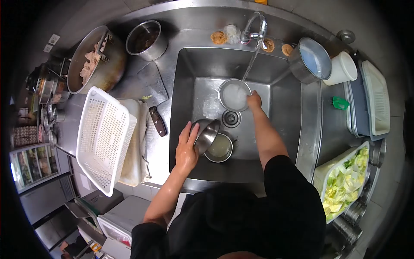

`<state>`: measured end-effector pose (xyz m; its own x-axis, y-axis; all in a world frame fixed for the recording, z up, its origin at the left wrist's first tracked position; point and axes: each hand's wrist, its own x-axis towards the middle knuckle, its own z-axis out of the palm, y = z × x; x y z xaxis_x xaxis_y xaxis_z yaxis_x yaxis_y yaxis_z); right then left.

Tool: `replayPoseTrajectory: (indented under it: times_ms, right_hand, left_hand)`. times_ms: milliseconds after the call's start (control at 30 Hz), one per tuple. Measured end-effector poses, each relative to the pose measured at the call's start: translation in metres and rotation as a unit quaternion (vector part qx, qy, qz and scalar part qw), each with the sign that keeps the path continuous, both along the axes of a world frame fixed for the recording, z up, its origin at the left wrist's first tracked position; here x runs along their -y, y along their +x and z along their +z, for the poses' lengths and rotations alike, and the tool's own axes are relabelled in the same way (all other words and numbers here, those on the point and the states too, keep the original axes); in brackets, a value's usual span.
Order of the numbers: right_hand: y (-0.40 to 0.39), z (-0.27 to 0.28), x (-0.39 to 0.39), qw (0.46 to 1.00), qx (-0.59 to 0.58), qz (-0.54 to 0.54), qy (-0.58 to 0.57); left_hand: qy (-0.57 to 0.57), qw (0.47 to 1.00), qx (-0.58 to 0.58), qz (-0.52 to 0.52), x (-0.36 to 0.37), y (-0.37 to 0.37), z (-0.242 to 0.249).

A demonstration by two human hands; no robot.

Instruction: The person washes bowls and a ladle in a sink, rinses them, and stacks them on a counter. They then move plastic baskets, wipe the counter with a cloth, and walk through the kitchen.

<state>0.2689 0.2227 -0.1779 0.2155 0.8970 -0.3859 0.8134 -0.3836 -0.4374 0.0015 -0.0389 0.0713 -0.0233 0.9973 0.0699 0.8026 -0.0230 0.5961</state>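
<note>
Water runs from the curved faucet (pixel 257 30) into a round metal bowl (pixel 234 96) in the steel sink (pixel 254 151). My right hand (pixel 254 100) grips this bowl by its right rim, and the water inside looks whitish. With my left hand (pixel 187 151) I hold a second metal bowl (pixel 206 136), tipped on its side. Under that bowl's edge, on the sink floor, sits a third round metal container (pixel 219 147) of cloudy pale liquid. The sink drain (pixel 231 118) shows between the containers.
Left of the sink lie a cleaver (pixel 157 121), a white perforated basket (pixel 103 138) and a large pot (pixel 114 64) of meat. On the right stand a metal pot (pixel 308 60), a white bucket (pixel 342 69) and a basket of cut leafy vegetables (pixel 347 185). Scrubbers (pixel 218 38) line the back ledge.
</note>
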Motion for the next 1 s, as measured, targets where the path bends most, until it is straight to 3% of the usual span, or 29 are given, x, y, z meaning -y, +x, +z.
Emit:
replayPoseTrajectory:
  times_ms: [133, 267, 333, 367, 433, 467, 500, 533, 567, 600, 633, 767, 833, 867, 933, 1000]
  right_hand:
    - [0.002, 0.002, 0.000, 0.998, -0.030, -0.049, 0.009]
    - [-0.004, 0.028, 0.005, 0.997, -0.049, -0.002, 0.062]
    - [-0.005, 0.051, 0.006, 0.980, -0.152, -0.065, -0.108]
    - [-0.003, 0.043, 0.003, 0.981, -0.151, -0.066, -0.105]
    - [0.005, 0.012, -0.008, 0.857, -0.356, -0.126, -0.351]
    - [0.001, 0.029, -0.014, 0.857, -0.356, -0.127, -0.350]
    - [-0.011, 0.062, -0.020, 0.935, -0.226, -0.011, -0.274]
    - [-0.023, 0.088, -0.020, 0.973, -0.087, 0.103, -0.187]
    - [-0.035, 0.098, -0.016, 0.974, -0.088, 0.102, -0.183]
    - [-0.044, 0.107, -0.011, 0.988, -0.055, 0.141, 0.011]
    - [-0.047, 0.117, -0.009, 0.963, -0.018, 0.175, 0.206]
    - [-0.039, 0.145, -0.008, 0.911, -0.064, 0.234, 0.333]
    - [-0.027, 0.161, 0.005, 0.872, -0.109, 0.189, 0.438]
    - [-0.022, 0.167, 0.010, 0.870, -0.107, 0.192, 0.442]
    - [-0.012, 0.179, 0.021, 0.864, -0.184, 0.093, 0.459]
    - [-0.009, 0.192, 0.026, 0.860, -0.126, 0.081, 0.487]
  left_hand:
    - [-0.028, 0.999, 0.019, 0.032, 0.010, 0.006, 0.014]
    - [-0.019, 0.998, 0.016, 0.052, 0.011, 0.004, 0.022]
    - [-0.014, 0.997, 0.019, 0.071, 0.012, 0.002, 0.025]
    - [-0.020, 0.997, 0.021, 0.074, 0.014, 0.000, 0.024]
    - [-0.013, 0.997, 0.023, 0.071, 0.016, -0.003, 0.023]
    - [-0.008, 0.997, 0.023, 0.069, 0.017, -0.004, 0.023]
    - [-0.013, 0.997, 0.029, 0.069, 0.019, -0.004, 0.025]
    - [-0.010, 0.997, 0.028, 0.068, 0.021, -0.004, 0.027]
    - [-0.010, 0.997, 0.031, 0.066, 0.022, -0.004, 0.029]
    - [-0.008, 0.997, 0.035, 0.063, 0.023, -0.003, 0.030]
    - [-0.003, 0.997, 0.037, 0.060, 0.023, -0.004, 0.030]
    - [0.012, 0.998, 0.037, 0.051, 0.024, -0.005, 0.032]
    - [0.015, 0.998, 0.042, 0.049, 0.024, -0.005, 0.036]
    - [0.023, 0.998, 0.038, 0.040, 0.023, -0.005, 0.039]
    - [0.035, 0.998, 0.034, 0.030, 0.021, -0.006, 0.042]
    - [0.061, 0.998, 0.008, -0.031, 0.015, -0.006, 0.045]
